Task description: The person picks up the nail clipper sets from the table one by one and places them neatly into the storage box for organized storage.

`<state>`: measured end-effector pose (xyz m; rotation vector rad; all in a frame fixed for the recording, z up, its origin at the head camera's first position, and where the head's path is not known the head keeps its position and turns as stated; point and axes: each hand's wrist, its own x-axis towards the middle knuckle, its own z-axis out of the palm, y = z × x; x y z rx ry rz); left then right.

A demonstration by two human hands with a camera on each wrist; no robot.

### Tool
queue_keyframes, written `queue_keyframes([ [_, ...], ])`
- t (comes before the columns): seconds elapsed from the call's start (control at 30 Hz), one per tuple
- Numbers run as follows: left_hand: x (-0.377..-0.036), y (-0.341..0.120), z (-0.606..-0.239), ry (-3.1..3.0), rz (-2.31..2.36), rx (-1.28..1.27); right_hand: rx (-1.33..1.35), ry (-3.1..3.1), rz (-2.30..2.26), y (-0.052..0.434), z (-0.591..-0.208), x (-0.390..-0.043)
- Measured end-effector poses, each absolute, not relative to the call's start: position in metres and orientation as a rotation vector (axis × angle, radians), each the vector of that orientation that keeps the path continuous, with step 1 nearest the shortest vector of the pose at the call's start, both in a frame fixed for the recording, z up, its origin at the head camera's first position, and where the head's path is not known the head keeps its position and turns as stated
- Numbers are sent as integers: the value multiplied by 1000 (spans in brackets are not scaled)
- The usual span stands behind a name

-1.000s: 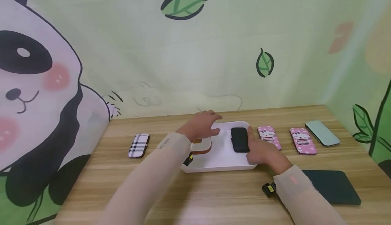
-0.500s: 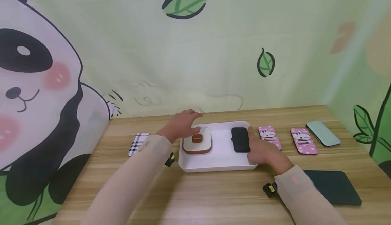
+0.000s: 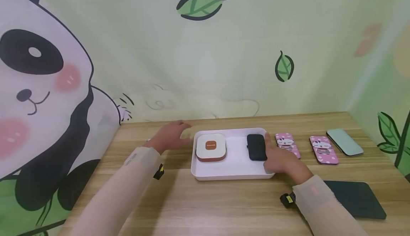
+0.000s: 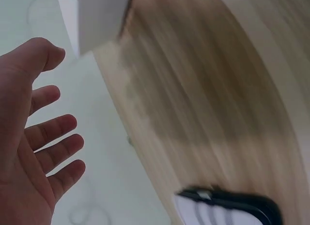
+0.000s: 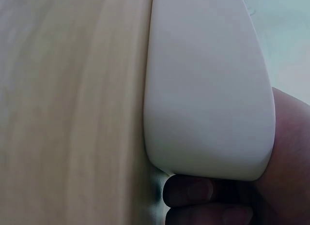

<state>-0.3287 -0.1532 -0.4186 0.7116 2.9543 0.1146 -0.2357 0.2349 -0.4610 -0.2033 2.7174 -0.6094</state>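
Note:
A white tray (image 3: pixel 230 170) sits mid-table. In its left part lies a white box with an orange top square (image 3: pixel 210 147), in its right part a black case (image 3: pixel 257 147). My right hand (image 3: pixel 279 158) grips the tray's right rim, thumb beside the black case; the right wrist view shows fingers (image 5: pixel 208 201) curled under the tray's wall (image 5: pixel 208 89). My left hand (image 3: pixel 169 135) hovers open over the table left of the tray, palm spread (image 4: pixel 34 138), holding nothing. Below it lies a plaid case (image 4: pixel 227 213), mostly hidden in the head view.
Right of the tray lie two pink cartoon cases (image 3: pixel 287 144) (image 3: pixel 323 150) and a mint case (image 3: pixel 344 141). A dark green pad (image 3: pixel 358 198) lies near the front right. Painted walls close the table at the back and right.
My left hand has drawn away leftward from the white box in the tray to the table beside it. My right hand has stayed on the tray's right rim.

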Motion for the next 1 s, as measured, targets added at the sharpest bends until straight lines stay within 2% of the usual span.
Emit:
queue_keyframes([
  [0.2,-325,-177,-425,2962,169,669,-205,2722,-620,234,-464,-236],
  [0.6,-313,-223,-436,2940,225,782,-187,2719,-622,235,-465,-237],
  [1.0,-300,-256,-438,2743,191,558,-190,2729,-622,235,-465,-236],
])
